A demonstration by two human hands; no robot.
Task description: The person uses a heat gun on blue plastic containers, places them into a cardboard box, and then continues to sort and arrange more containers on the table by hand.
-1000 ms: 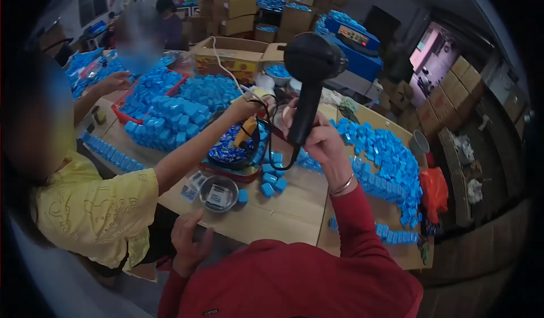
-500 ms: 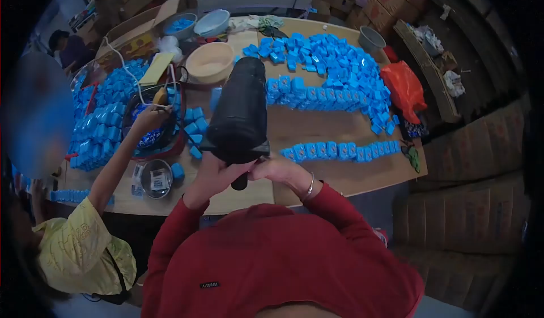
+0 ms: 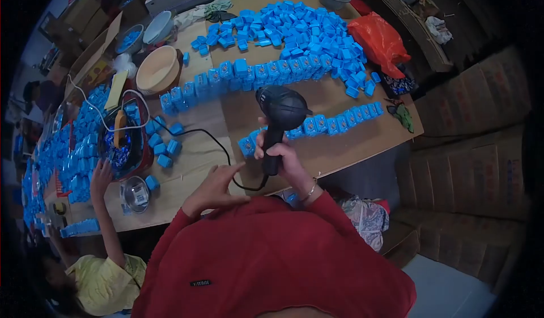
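Observation:
My right hand (image 3: 286, 156) is wrapped round the handle of a black hair dryer (image 3: 280, 111), whose cord runs left across the table. To its left, my left hand (image 3: 215, 186) is empty, its fingers apart near the table's front edge. Beyond the dryer stands a long row of blue boxes (image 3: 272, 71). A shorter row of blue boxes (image 3: 340, 122) runs right from beside the dryer, which partly covers it. A loose heap of blue pieces (image 3: 317, 29) lies at the back.
An orange bag (image 3: 379, 40) lies at the right. At the left are a beige basin (image 3: 157, 70), a metal bowl (image 3: 136, 194), stacked blue boxes (image 3: 82, 154) and a co-worker's hand (image 3: 101, 176). Cartons (image 3: 470, 176) stand at the far right.
The view has turned. The dryer has moved from upright before me to over the short row, in my right hand. My left hand has come away from it. The co-worker's hand has moved lower.

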